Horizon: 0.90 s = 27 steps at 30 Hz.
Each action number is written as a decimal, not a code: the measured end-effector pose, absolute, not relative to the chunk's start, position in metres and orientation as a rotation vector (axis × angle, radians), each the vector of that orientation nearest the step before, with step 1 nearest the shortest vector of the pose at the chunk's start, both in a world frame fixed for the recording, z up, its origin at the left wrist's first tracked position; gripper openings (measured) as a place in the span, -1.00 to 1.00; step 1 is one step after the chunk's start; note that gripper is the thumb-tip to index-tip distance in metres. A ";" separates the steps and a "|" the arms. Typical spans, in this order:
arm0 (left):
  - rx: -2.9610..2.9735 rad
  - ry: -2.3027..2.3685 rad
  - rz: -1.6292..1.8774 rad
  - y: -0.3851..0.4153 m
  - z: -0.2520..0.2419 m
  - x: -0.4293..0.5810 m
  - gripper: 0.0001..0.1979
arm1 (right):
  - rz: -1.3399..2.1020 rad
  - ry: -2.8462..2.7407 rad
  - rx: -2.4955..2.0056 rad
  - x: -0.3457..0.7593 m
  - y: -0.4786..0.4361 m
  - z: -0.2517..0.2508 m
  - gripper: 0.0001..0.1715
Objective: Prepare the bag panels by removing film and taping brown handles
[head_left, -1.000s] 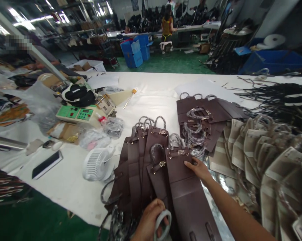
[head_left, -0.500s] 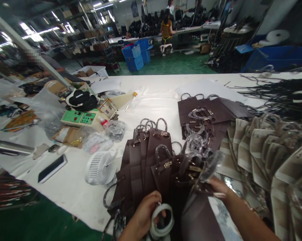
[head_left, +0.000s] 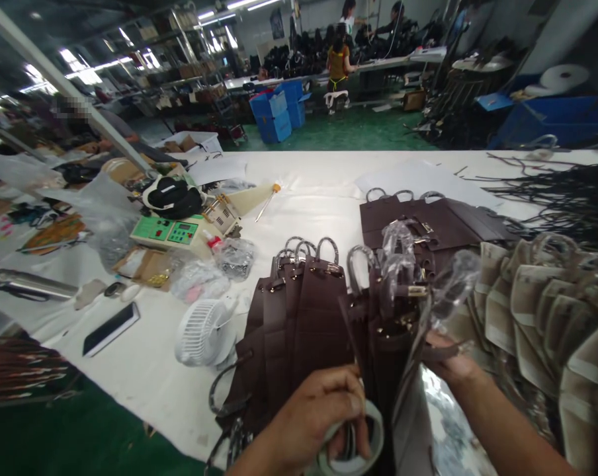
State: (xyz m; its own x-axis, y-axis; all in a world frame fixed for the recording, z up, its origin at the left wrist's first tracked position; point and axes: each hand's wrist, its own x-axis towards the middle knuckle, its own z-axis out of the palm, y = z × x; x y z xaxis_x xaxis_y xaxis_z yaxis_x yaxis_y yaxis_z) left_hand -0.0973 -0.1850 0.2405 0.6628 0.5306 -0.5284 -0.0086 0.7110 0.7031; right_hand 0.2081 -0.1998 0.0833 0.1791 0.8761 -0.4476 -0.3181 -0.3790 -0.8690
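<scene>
At the bottom centre my left hand [head_left: 323,413] is closed, with a roll of pale tape [head_left: 376,430] hooked on its fingers. Its fingertips are beside the edge of a dark brown bag piece; whether they pinch it I cannot tell. My right hand [head_left: 450,360] grips the upper side of a brown handbag panel [head_left: 412,423], which stands tilted between my hands. A plastic-wrapped handle [head_left: 455,287] rises from it. More brown bag panels [head_left: 321,297] with wrapped handles and gold clasps lie overlapping just beyond my left hand.
Beige bag pieces [head_left: 532,297] are stacked at right, with black straps [head_left: 571,192] behind. Another brown pile [head_left: 398,218] lies farther back. A white fan [head_left: 202,334], phone [head_left: 111,328], steel flask [head_left: 31,284] and green-panelled machine [head_left: 167,230] stand left. People work in the background.
My left hand has moved right and up with the tape roll, closer to the panel. My right hand has shifted slightly right, and the held panel now stands more edge-on.
</scene>
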 end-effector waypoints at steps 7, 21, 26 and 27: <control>0.572 1.151 0.637 -0.150 0.210 -0.148 -0.75 | 1.513 -0.398 -1.110 0.139 -0.097 0.061 -0.33; 0.633 1.370 0.607 -0.168 0.156 -0.202 -0.70 | 1.700 -0.249 -1.144 0.134 -0.124 0.047 -0.42; 0.639 1.289 0.609 -0.186 0.166 -0.193 -0.82 | 1.793 -0.292 -1.227 0.129 -0.148 0.060 -0.25; 0.646 1.283 0.619 -0.193 0.172 -0.190 -0.82 | 1.760 -0.274 -1.288 0.129 -0.152 0.065 -0.20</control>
